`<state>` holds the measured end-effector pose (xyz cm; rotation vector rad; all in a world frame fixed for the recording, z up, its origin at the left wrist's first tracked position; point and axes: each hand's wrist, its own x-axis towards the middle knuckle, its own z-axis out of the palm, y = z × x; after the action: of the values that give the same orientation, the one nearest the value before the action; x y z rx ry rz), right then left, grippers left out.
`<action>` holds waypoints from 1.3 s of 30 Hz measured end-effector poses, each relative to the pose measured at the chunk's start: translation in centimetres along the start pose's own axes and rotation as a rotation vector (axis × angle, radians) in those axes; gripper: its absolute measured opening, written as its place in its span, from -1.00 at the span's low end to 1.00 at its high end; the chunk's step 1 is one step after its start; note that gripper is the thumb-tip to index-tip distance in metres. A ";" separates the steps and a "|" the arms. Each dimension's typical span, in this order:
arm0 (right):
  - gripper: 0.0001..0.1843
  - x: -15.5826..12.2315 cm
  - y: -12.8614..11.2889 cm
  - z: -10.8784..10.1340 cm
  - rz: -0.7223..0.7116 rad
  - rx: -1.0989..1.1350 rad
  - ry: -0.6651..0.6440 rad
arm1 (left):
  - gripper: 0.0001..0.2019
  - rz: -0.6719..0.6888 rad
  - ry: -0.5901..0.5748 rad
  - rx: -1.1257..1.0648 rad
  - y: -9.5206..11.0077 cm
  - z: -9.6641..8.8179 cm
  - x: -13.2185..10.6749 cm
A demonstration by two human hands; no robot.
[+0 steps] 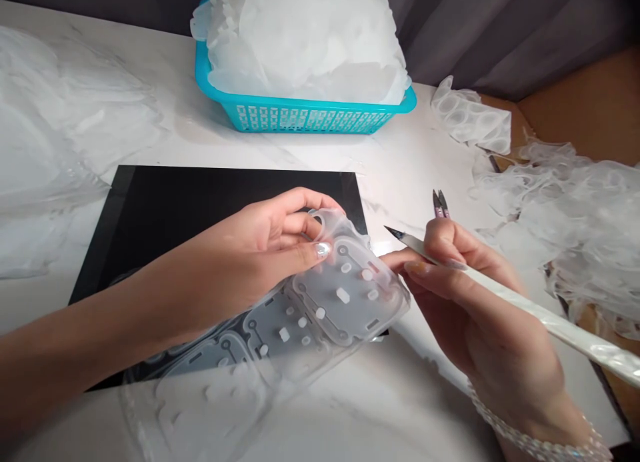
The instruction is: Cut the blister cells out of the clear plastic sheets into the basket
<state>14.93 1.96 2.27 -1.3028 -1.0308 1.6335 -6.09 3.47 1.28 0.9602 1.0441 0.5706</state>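
My left hand (pixel 275 239) is closed on the upper edge of a translucent, rubbery molded sheet (pixel 343 322), thumb on top and fingers curled behind. The sheet has rounded panels with small raised pegs and slots, and its near end droops toward me. My right hand (pixel 480 302) grips a craft knife (pixel 540 309) with a pearly white handle, its dark pointed blade aimed up and left. One fingertip of that hand reaches the sheet's right edge. Above the curled index finger stick out two dark points of small snips (pixel 441 203); the rest of them is hidden by the hand.
A black mat (pixel 200 202) lies under the sheet on the white marbled table (pixel 310 149). Behind stands a turquoise basket (pixel 320 119) heaped with translucent pieces. More clear sheets (pixel 75 115) are piled at left. Cut-out scraps (pixel 595 215) fill a cardboard box (pixel 590 109) at right.
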 end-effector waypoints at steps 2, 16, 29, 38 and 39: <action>-0.65 0.0 0.0 0.1 -0.015 -0.032 0.040 | -0.73 -0.031 0.021 0.024 0.5 0.3 -0.2; -0.57 0.5 0.6 -0.5 -0.229 -0.473 0.101 | -0.60 0.052 0.138 0.195 0.7 0.5 -0.4; -0.73 2.1 2.1 -2.3 -0.445 -0.796 0.101 | -0.60 0.480 0.140 1.081 -6.8 1.9 -6.7; -0.76 7.6 2.7 -0.7 -0.565 -1.209 -0.381 | -0.39 0.525 0.345 1.778 -9.9 4.0 -6.0; -0.75 8.6 2.7 -0.7 -0.604 -1.205 -0.364 | -0.38 0.528 0.352 1.796 -9.6 3.9 -5.7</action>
<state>14.00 9.01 -3.26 -1.1388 -2.5524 0.7095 -5.32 -7.21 -3.82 2.8290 1.5621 0.0482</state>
